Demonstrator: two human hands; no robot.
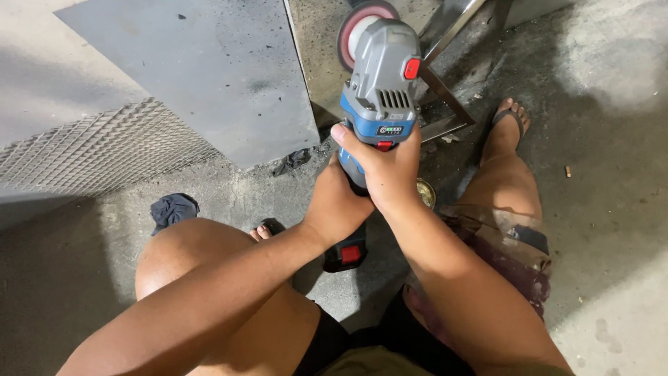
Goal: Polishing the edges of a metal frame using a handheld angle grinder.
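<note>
Angle grinder (380,83): grey and blue cordless tool with a red button, held upright in front of your knees, disc end pointing away from you. It is the landmark for every entry below.

Grinding disc (353,28): reddish round wheel at the far end of the grinder, seen nearly edge-on, against the shiny metal behind it.

Right hand (386,167): your grip is closed around the blue body of the grinder, just below the vents, thumb across the front.

Left hand (335,202): your grip is wrapped tight around the lower handle of the grinder, touching the right hand from below.

Battery pack (346,254): black with a red catch, at the near end of the grinder, under your left wrist.

Metal frame (445,104): shiny angled bars just right of the grinder head, resting on the floor.

Grey sheet (195,69): flat panel left of the grinder, leaning or lying; which one cannot be told.

Mesh panel (97,150): far left of the grinder, beside the sheet.

Dark rag (172,209): crumpled on the concrete floor (612,209), left of the grinder, near your left knee.
</note>
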